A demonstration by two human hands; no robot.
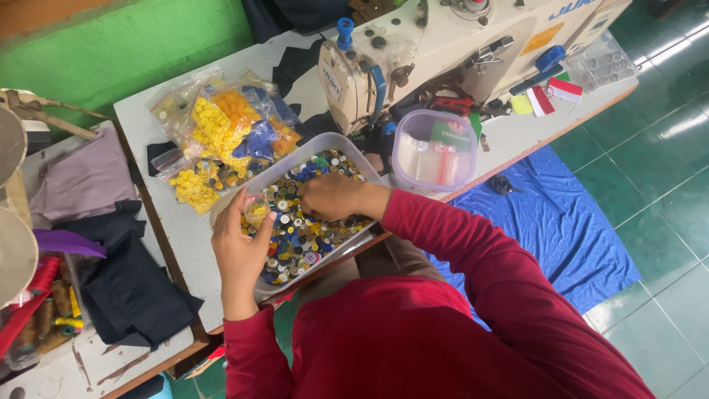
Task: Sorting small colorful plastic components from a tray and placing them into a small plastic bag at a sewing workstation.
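Observation:
A rectangular white tray [325, 142] full of mixed coloured buttons [303, 236] lies on the table in front of me. My left hand [240, 247] is at the tray's left side and pinches a small clear bag [257, 210] with yellow buttons in it. My right hand [332, 196] rests palm down on the heap of buttons near the tray's middle, fingers curled among them; what its fingertips hold is hidden. Both arms wear red sleeves.
Clear bags of yellow, orange and blue buttons [221, 140] lie left of the tray. A sewing machine [443, 44] stands behind it, with a lidded clear plastic box [434, 151] beside it. Dark and lilac cloth [111, 244] is piled at left. A blue tarp [561, 214] covers the green tiled floor.

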